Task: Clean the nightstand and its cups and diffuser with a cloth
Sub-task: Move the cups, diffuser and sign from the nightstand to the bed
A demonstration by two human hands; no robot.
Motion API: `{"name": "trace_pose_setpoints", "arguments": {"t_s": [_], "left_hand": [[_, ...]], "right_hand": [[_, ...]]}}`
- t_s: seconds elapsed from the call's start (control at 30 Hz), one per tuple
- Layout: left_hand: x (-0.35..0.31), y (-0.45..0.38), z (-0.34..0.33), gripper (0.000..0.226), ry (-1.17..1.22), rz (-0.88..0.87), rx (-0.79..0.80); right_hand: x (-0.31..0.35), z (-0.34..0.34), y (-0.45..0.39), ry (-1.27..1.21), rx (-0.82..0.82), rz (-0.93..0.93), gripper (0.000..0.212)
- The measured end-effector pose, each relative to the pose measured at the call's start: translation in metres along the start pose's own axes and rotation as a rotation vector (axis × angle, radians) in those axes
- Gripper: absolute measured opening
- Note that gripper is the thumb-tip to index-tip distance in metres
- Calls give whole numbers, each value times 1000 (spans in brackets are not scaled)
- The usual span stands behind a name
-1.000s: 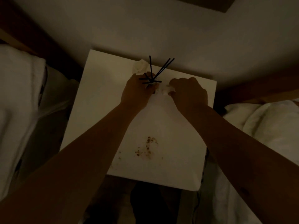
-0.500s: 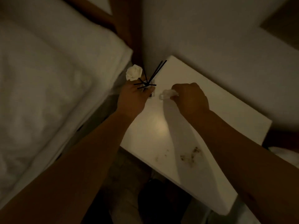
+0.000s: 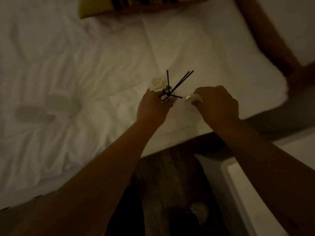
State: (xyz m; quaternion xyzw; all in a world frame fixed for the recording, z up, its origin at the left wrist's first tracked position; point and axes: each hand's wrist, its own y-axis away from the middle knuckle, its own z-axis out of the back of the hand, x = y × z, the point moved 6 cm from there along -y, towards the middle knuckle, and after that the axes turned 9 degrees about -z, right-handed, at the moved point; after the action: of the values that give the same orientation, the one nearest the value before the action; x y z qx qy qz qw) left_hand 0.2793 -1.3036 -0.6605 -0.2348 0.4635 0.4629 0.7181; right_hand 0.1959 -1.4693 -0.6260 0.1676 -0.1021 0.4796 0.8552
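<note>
We see dim view, both hands over bed [image 3: 85, 68]. Left hand [image 3: 153, 108] fingers clenched round diffuser [image 3: 167, 95]; black reeds [image 3: 179, 82] fan up from it, white flower [image 3: 158, 83] just beside reeds. Right hand [image 3: 216, 104], near diffuser on its right, fingers pinch pale cloth [image 3: 192, 98]. Two cups [image 3: 56, 103], blurred, lie on bed, well left of diffuser. Table [image 3: 255, 193] edge below right of diffuser.

1. A single head-worn view looks steeply down from above the person's own forearms.
2. It faces a white-covered bed [image 3: 85, 82], which fills most of the frame.
3. Both hands sit close, near centre frame.
4. The nightstand [image 3: 252, 193] edge shows at the lower right.
</note>
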Motion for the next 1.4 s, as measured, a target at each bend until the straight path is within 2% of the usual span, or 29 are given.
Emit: {"name": "trace_pose_setpoints", "arguments": {"t_s": [0.1,0.3,0.4,0.5,0.63,0.73,0.87,0.97,1.1,1.3,1.4], "left_hand": [[22,-1,48,13,21,-11,-77],[83,-1,123,28,28,42,-197],[111,-4,151,28,96,142,-264],[130,-7,170,25,128,165,-313],[145,-9,179,30,108,164,-310],[154,-9,180,33,167,195,-363],[161,-7,178,25,254,226,-371],[157,-5,178,19,181,190,-366],[150,-7,177,22,5,115,-319],[145,-7,175,24,-60,76,-329],[145,-4,178,36,-58,79,-348]], "right_hand": [[61,-13,-14,61,-37,112,14],[156,-54,-38,90,8,228,16],[190,-74,-48,108,35,264,18],[213,-93,-57,133,68,296,15],[229,-112,-67,209,112,271,15],[231,-120,-70,236,130,267,18],[230,-128,-72,245,151,271,18],[229,-134,-73,259,158,266,16],[231,-139,-75,295,154,267,12],[235,-139,-72,340,145,279,18],[235,-135,-67,339,134,280,25]]}}
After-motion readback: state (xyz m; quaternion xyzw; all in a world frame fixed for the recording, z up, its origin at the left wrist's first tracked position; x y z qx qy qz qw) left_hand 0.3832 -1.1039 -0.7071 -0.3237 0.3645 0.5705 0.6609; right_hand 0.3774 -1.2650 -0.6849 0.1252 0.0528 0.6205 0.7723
